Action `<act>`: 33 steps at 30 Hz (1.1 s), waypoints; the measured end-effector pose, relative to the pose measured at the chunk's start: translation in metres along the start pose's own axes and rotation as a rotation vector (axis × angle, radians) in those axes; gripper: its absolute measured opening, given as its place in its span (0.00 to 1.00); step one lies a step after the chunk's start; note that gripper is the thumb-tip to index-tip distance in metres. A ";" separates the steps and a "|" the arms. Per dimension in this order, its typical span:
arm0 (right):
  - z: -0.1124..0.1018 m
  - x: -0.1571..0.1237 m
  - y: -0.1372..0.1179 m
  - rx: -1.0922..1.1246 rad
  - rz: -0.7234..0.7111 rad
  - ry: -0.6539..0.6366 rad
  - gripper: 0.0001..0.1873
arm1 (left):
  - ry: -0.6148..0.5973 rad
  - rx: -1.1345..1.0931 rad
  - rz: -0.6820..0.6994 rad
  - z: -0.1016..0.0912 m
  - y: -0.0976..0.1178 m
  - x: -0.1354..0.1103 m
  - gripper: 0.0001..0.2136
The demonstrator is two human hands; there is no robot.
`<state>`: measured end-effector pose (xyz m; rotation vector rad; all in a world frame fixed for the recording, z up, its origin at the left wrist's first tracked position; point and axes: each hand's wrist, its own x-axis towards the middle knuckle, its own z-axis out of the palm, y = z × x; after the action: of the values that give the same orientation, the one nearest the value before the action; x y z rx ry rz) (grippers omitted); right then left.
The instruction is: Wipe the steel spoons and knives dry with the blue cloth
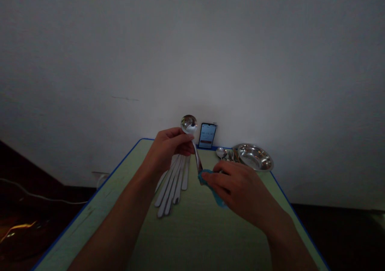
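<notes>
My left hand (172, 145) pinches a shiny metal spoon (189, 125) just below its round bowl, which points up toward the wall. The spoon's handle slants down to the right, to where my right hand (233, 182) is closed on a blue cloth (219, 198) wrapped about the handle's end. Beneath and beside my left hand, several metal utensil handles (171, 186) lie fanned out on the table; their far ends are hidden by the hand. Beyond my right hand rest another spoon (221, 153) and a fork (231, 155), both partly covered.
A phone (207, 135) with a timer on its screen leans upright against the wall (192, 54). A round steel bowl (255, 157) stands at the table's back right corner. The pale green table (195, 239) has a blue edge. A white cable (45, 196) runs at the left.
</notes>
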<state>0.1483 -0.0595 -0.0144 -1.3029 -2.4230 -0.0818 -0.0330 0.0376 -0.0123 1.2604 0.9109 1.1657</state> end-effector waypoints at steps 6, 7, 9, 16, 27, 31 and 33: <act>-0.002 0.000 0.002 0.217 0.087 0.099 0.11 | -0.035 0.051 0.023 0.001 0.002 -0.002 0.06; -0.002 0.000 0.002 0.247 0.110 0.142 0.11 | -0.051 0.054 0.028 0.001 0.003 -0.002 0.06; -0.002 0.002 0.003 0.312 0.154 0.230 0.11 | -0.092 0.054 0.034 0.001 0.004 -0.003 0.06; 0.000 0.007 0.003 0.553 0.330 0.330 0.13 | -0.244 0.017 0.057 -0.002 0.004 -0.005 0.04; 0.000 0.006 0.001 0.754 0.404 0.295 0.13 | -0.457 -0.020 0.171 0.006 0.000 -0.012 0.03; 0.001 0.006 0.002 0.801 0.402 0.273 0.12 | -0.540 -0.063 0.248 0.010 -0.001 -0.012 0.03; 0.001 0.006 0.002 0.808 0.402 0.263 0.12 | -0.573 -0.100 0.288 0.011 -0.002 -0.012 0.04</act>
<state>0.1468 -0.0533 -0.0134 -1.2320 -1.6354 0.7086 -0.0245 0.0239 -0.0137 1.5632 0.2513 0.9679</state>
